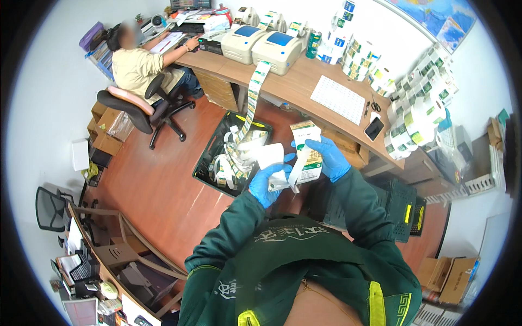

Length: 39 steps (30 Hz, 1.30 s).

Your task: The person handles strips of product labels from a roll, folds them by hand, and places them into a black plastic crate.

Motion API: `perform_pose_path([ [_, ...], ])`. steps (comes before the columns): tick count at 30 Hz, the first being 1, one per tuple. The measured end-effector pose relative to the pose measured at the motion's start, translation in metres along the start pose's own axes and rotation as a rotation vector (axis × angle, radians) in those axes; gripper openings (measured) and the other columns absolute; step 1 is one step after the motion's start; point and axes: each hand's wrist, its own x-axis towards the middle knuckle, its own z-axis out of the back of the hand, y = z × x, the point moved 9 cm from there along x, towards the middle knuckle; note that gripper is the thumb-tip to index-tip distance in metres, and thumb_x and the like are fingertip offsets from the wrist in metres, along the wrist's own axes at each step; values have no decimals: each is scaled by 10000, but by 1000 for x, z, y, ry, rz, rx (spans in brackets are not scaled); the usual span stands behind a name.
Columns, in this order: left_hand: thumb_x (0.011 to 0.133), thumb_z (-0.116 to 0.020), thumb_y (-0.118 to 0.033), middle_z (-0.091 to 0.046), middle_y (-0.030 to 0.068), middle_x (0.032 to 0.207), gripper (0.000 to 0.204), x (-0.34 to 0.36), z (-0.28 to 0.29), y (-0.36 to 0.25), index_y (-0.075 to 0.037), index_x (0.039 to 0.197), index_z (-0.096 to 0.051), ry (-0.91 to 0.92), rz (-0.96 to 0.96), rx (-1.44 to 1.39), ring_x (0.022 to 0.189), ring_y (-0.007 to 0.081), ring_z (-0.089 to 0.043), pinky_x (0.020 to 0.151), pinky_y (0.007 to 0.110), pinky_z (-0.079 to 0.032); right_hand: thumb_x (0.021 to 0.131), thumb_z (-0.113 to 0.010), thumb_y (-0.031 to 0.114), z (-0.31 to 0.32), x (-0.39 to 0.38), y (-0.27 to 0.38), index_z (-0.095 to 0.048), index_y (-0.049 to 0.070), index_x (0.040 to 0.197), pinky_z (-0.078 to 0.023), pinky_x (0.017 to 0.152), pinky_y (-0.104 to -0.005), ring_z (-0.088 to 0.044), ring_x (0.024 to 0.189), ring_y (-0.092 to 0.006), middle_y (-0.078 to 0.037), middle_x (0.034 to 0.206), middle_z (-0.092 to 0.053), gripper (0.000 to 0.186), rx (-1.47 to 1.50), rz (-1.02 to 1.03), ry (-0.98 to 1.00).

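Observation:
Both my hands wear blue gloves and are raised in front of my chest. My left hand (265, 186) is closed on the white, folded part of a label strip. My right hand (330, 157) grips the printed part of the same label strip (311, 166), which shows green, yellow and white labels. Beyond my hands, a dark crate (202, 163) on the floor holds a loose heap of label strips (225, 168). A long printed strip (252, 103) hangs down into it from a label printer (276, 51) on the desk.
A second printer (243, 43) stands beside the first on the desk (304, 87). Label rolls (416, 119), scissors (376, 107), a phone (374, 129) and a label sheet (338, 99) occupy its right part. A person (136, 65) sits at the far left. Dark crates (397, 212) are at my right.

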Motion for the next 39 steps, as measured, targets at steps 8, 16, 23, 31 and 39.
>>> perform_pose_path([
  [8,818,-604,-15,-577,97,1090,396,-11,-9,-26,-22,1197,-488,-142,-306,387,990,196,-569,868,321,-464,868,-559,142,-8,6,-26,-539,-48,1115,-503,788,-298,-627,884,-197,-121,1018,-625,312,-113,-91,18],
  [16,796,-620,6,-587,98,1088,405,-3,2,-5,0,1184,-504,-161,-229,493,978,190,-570,834,306,-466,880,-562,177,-7,-1,-34,-543,-5,1116,-488,755,-267,-610,868,-145,-83,1033,-619,299,6,-100,-104],
  [23,820,-619,-74,-601,47,945,364,-7,-3,-2,-15,1169,-532,-237,-248,646,813,127,-567,717,257,-464,849,-571,80,7,3,-23,-521,3,1154,-518,747,-297,-616,880,-170,-90,1054,-611,319,54,19,-131],
  [31,851,-597,-154,-585,26,811,323,4,34,-34,-33,1147,-550,-259,-116,347,678,107,-557,640,233,-469,830,-571,17,12,0,-7,-533,-4,1118,-520,768,-309,-616,901,-194,-108,1044,-613,291,188,65,-122],
  [39,868,-587,-180,-589,88,1115,373,9,-3,13,-52,1206,-492,-70,141,376,973,202,-597,839,351,-491,826,-571,-1,2,7,2,-543,1,1092,-527,733,-303,-622,861,-183,-100,1028,-617,268,97,158,-138],
])
